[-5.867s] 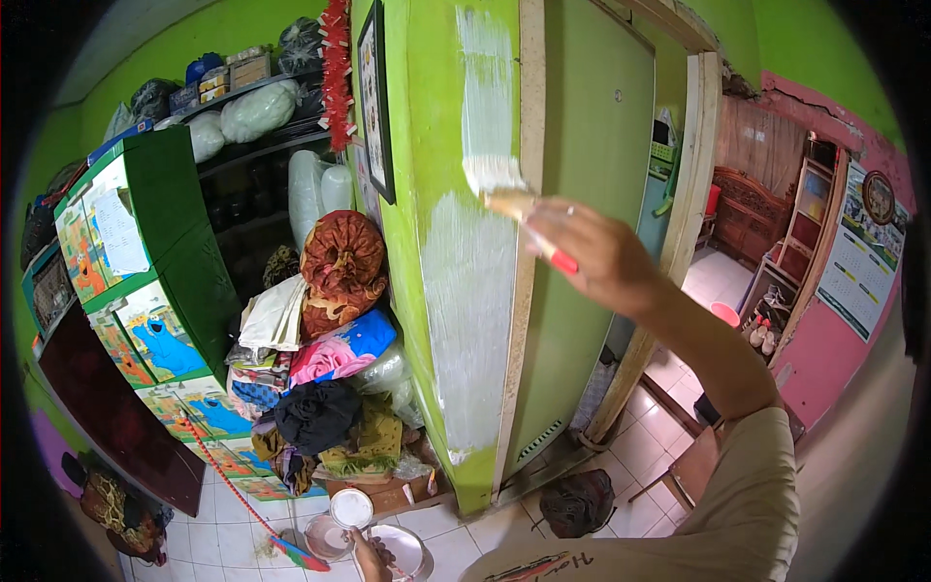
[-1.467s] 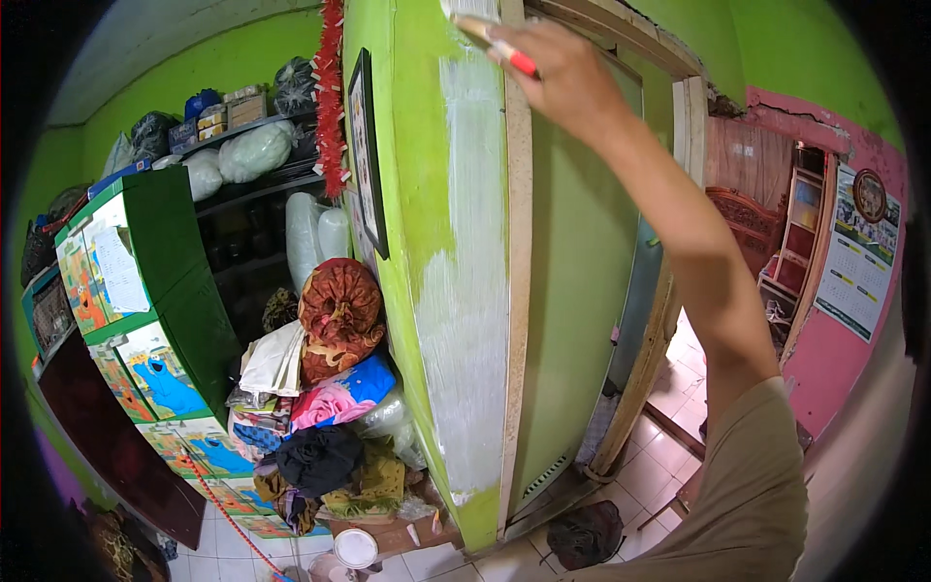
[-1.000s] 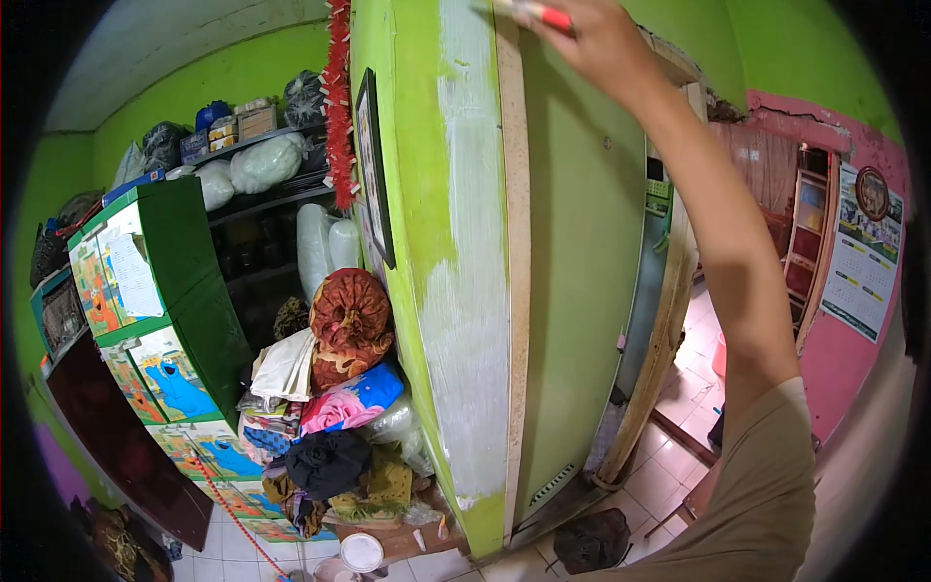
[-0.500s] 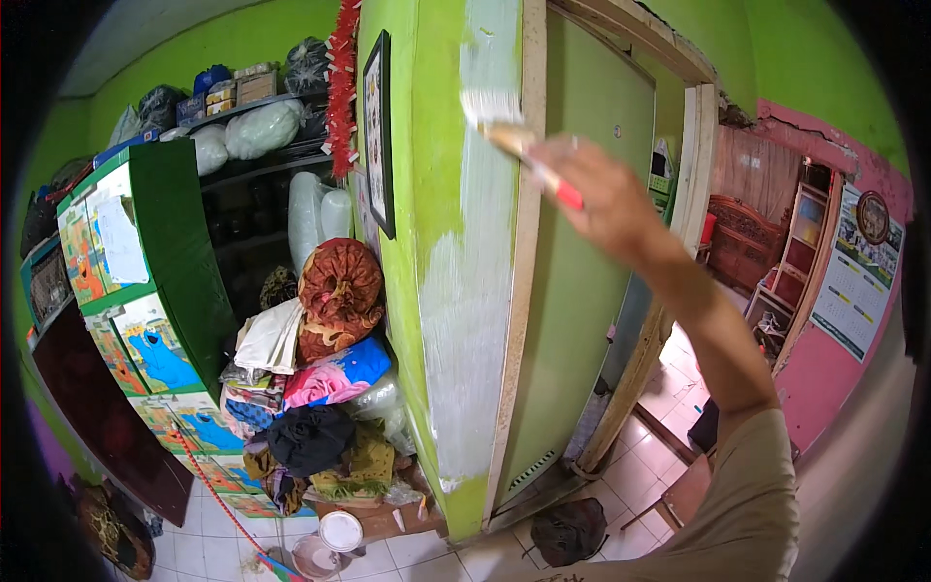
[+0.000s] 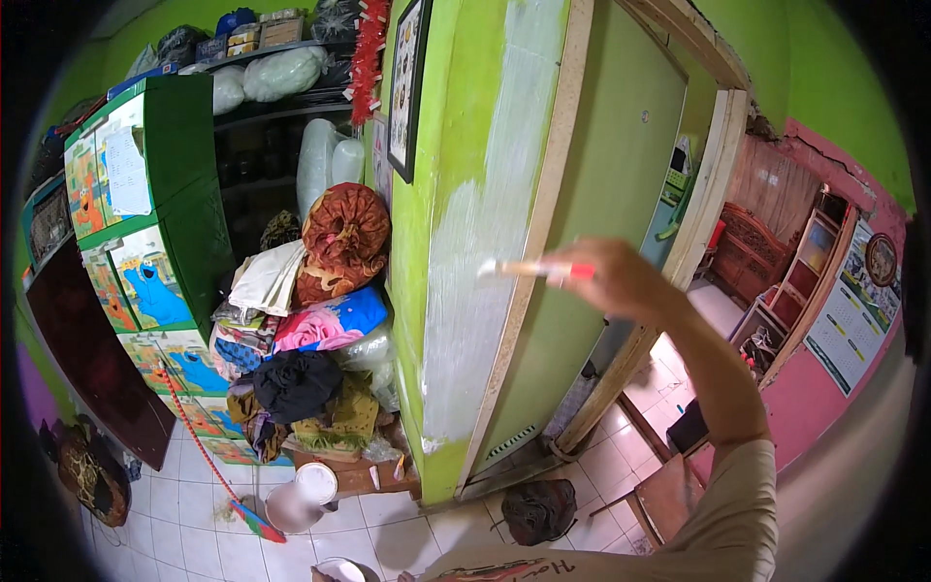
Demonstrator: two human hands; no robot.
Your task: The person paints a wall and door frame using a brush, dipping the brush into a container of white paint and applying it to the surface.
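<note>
The right hand [image 5: 616, 274] holds a red-and-wood, white-bristled paintbrush [image 5: 529, 268]; the left hand's state I cannot tell. Leftward of this grip, even strokes should suit the white-streaked green wall [image 5: 465, 330].

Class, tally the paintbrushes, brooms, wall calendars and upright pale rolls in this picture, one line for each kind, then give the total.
Paintbrush, in the right hand: 1
Broom, on the floor: 1
Wall calendar: 1
Upright pale rolls: 2
Total: 5
</note>
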